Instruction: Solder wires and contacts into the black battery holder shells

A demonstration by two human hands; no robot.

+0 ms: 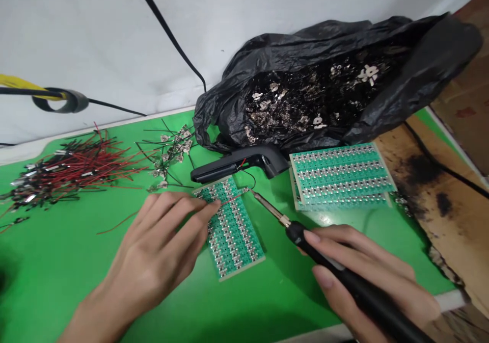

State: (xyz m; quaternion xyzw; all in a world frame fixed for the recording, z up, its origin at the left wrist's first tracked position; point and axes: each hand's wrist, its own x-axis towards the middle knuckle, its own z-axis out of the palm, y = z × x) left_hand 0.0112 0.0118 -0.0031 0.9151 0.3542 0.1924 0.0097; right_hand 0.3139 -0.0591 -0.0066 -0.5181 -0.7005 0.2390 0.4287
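Observation:
My right hand point(367, 259) grips a black soldering iron point(300, 236), its metal tip pointing up and left. That tip meets, or nearly meets, the end of a thin red wire point(231, 199) at the upper right edge of a green circuit board point(239, 236). Fingers and thumb of my left hand point(160, 251) are pinched on the wire over the board, covering its left side. Just behind lies a curved black plastic housing point(248, 160), with a short red wire and a black wire coming out of it.
A stack of similar circuit boards point(342, 175) lies to the right. Behind it, an open black plastic bag point(305, 47) holds many small metal parts. At the left are a heap of red and black wires point(84, 162) and metal pieces with black leads point(168, 154). Scorched cardboard point(431, 175) borders the right.

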